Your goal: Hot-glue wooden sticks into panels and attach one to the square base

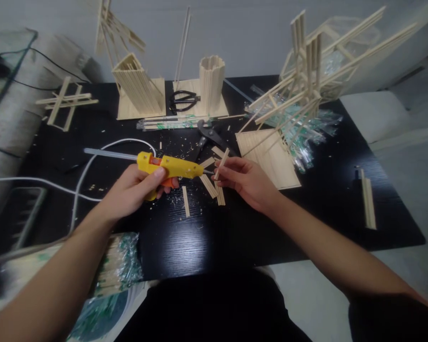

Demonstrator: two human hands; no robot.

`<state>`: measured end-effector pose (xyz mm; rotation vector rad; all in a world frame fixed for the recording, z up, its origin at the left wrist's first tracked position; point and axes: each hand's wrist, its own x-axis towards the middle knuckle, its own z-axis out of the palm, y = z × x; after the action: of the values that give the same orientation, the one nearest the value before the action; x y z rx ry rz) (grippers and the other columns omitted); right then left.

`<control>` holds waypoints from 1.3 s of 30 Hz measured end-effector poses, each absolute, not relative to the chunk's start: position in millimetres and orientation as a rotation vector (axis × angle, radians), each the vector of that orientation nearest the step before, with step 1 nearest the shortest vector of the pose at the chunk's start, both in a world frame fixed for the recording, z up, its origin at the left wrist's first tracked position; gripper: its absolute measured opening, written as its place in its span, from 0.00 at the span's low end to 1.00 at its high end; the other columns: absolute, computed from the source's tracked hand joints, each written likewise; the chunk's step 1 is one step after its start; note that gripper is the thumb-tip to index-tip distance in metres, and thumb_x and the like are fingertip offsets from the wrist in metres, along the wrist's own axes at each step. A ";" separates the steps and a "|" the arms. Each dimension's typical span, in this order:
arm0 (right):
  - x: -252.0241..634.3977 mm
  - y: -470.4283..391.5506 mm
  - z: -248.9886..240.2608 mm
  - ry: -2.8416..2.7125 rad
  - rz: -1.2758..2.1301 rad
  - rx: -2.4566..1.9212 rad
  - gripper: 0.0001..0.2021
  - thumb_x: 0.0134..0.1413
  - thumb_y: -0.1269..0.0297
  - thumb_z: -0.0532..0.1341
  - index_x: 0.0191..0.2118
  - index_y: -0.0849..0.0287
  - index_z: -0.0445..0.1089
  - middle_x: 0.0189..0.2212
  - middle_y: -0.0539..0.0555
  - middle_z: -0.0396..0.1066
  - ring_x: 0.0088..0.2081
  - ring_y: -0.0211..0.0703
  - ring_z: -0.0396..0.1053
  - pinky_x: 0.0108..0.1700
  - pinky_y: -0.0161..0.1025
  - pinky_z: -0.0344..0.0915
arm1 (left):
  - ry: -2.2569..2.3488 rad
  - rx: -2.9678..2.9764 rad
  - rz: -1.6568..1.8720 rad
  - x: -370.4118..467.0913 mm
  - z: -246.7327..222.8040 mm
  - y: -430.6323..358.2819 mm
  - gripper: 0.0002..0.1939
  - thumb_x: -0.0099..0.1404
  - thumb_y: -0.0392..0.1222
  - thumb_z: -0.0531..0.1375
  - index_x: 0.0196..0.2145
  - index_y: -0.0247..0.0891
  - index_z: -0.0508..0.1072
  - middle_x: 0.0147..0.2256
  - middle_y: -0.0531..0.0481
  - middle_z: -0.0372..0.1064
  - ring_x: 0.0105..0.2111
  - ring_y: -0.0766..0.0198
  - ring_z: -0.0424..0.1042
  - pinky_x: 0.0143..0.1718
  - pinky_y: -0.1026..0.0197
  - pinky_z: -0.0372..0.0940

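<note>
My left hand (pixel 137 186) is wrapped round a yellow hot glue gun (pixel 178 167), with a clear glue stick (pixel 110 153) poking out of its back end. The gun's nozzle points right, close to the short wooden stick piece (pixel 221 164) pinched in the fingers of my right hand (pixel 246 180). Whether nozzle and wood touch, I cannot tell. Below the held piece lie several short joined stick pieces (pixel 209 186) in a loose pile. One more short piece (pixel 186 201) lies apart, left of the pile.
Pliers (pixel 212 135) and black-handled scissors (pixel 183 99) lie farther back. Wooden stick towers (pixel 212 83) stand on square bases, and a tall stick frame (pixel 306 90) rises at the right. A white cord (pixel 80 185) loops at left. Bagged sticks (pixel 116 263) sit at the front left.
</note>
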<state>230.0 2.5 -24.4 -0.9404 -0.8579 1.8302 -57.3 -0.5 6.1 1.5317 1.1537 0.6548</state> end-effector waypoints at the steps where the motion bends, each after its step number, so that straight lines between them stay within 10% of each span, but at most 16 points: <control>1: 229.6 2.3 -24.3 -0.851 1.838 -0.927 0.13 0.47 0.59 0.79 0.38 0.55 0.81 0.34 0.48 0.81 0.38 0.39 0.79 0.47 0.41 0.80 | 1.162 1.531 0.639 -58.4 5.6 -0.8 0.29 0.70 0.68 0.58 0.37 0.39 0.82 0.30 0.45 0.76 0.26 0.65 0.70 0.24 0.65 0.65; 39: 229.2 -1.6 -20.7 -0.812 1.902 -0.932 0.13 0.46 0.63 0.79 0.36 0.56 0.79 0.29 0.46 0.78 0.31 0.36 0.77 0.41 0.39 0.79 | 1.261 1.575 0.590 -60.6 4.6 -2.6 0.28 0.71 0.66 0.57 0.29 0.39 0.78 0.26 0.46 0.73 0.24 0.64 0.68 0.23 0.62 0.60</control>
<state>229.2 -1.6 -20.7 -0.9316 -0.8115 1.9016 -60.6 -2.6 4.6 1.5747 1.2607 0.5901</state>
